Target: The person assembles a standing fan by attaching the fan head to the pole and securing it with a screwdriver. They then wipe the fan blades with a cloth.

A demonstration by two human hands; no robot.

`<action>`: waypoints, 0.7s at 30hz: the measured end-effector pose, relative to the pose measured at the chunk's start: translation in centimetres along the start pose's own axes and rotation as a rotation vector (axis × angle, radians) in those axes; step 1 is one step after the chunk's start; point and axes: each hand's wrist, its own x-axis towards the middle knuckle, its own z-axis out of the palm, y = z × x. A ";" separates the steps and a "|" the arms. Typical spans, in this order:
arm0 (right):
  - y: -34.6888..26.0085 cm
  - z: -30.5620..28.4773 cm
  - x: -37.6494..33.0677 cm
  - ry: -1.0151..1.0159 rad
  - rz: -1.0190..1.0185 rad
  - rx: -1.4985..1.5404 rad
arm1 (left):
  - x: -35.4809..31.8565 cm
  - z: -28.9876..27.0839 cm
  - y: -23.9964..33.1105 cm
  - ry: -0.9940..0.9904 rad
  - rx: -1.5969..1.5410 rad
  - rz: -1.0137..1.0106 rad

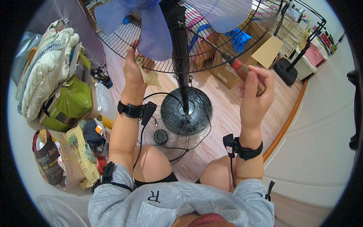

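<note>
A black standing fan with blue blades is in front of me, its wire rear grille uncovered towards me. My left hand is at the grille's lower left edge, closed round a pale yellowish cloth; its fingertips are partly hidden by the wires. On the right, my right hand grips a screwdriver by its worn red and brown handle. The thin shaft points up and left across the grille towards the fan's pole. Whether its tip touches anything, I cannot tell.
The fan's round base stands on the wooden floor, a loose front grille lying beside it between my knees. Folded clothes, a green bag and paper bags crowd the left. Cardboard boxes and a black stand are at right.
</note>
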 end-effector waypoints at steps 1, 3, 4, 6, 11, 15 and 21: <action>0.2 0.4 0.0 0.004 -0.234 -0.132 | 0.0 0.0 0.0 -0.011 0.022 -0.002; 0.4 0.8 0.2 -0.008 -0.577 -0.254 | 0.1 0.2 0.2 -0.320 -0.105 0.008; 0.4 0.8 0.3 0.004 -0.485 -0.219 | 0.1 0.5 0.2 -0.600 -0.195 0.019; 0.3 0.7 0.3 0.015 -0.371 -0.125 | -0.1 1.1 -0.2 -0.042 -0.022 0.033; -0.1 -0.3 0.1 -0.021 0.076 0.044 | -0.5 1.6 0.0 0.117 0.067 0.026; 0.8 0.8 0.5 0.047 -0.591 -0.251 | -0.4 1.1 0.3 0.019 0.065 0.026; -0.1 -0.2 -0.1 -0.069 0.240 0.263 | -0.3 0.9 -0.1 0.033 0.055 0.054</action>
